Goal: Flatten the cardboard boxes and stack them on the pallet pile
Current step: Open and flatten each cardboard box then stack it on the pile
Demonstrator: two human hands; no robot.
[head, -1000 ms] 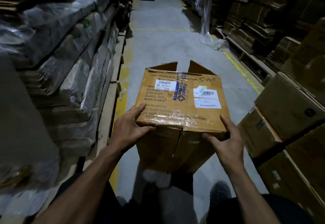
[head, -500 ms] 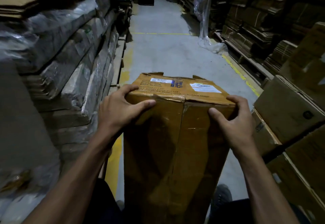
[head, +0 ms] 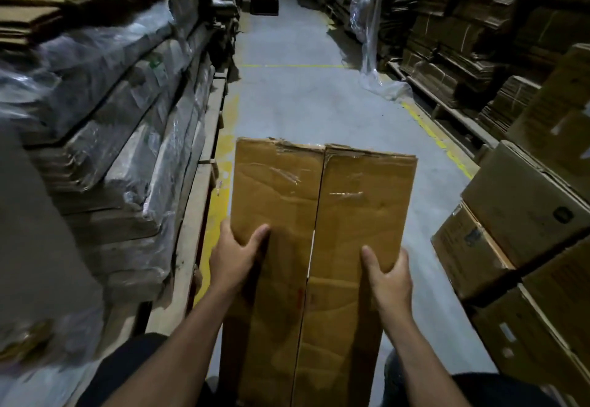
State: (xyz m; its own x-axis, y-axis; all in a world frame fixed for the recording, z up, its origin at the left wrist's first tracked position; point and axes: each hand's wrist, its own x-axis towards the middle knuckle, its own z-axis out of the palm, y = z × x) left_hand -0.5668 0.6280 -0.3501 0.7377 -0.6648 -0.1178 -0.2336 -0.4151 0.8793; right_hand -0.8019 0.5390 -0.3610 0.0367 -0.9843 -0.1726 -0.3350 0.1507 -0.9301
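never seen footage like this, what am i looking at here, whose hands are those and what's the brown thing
There is no machine here: a person wears a camera on the head, looking forward and down, so you see their own arms. The left hand and right hand each grip a side edge of a cardboard box, thumbs on top. Two of its flaps face the camera, meeting along a middle seam, with bits of clear tape on them. They stand in a warehouse aisle with a grey floor. Plastic-wrapped stacks of flat cardboard line the left; brown cartons are piled on the right.
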